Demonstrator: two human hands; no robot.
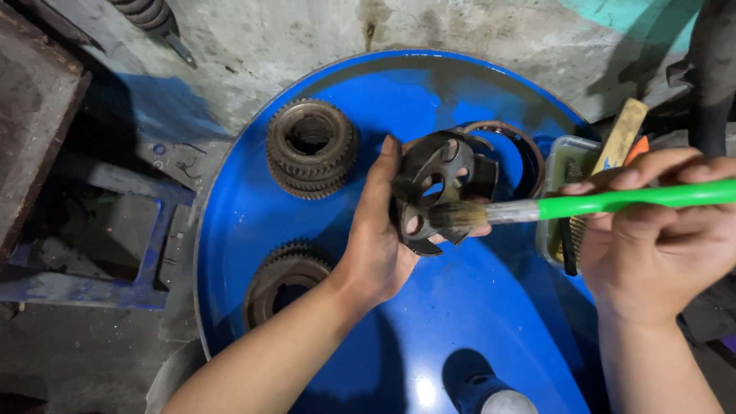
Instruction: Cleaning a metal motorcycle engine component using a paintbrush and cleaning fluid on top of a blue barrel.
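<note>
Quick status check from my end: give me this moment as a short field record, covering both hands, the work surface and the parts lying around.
left hand: holds a dark slotted metal hub upright above the drum
right hand: grips a green-handled brush, bristles on the hub
surface: blue drum top
upper gear: stacked toothed gear on the drum, far side
lower gear: on the drum, partly hidden by the left forearm
ring: behind the hub
plastic tub: at the drum's right edge

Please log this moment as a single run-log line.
left hand: holds dark slotted metal hub | right hand: holds green-handled brush, bristles on hub | blue drum top: two gears, ring
</note>
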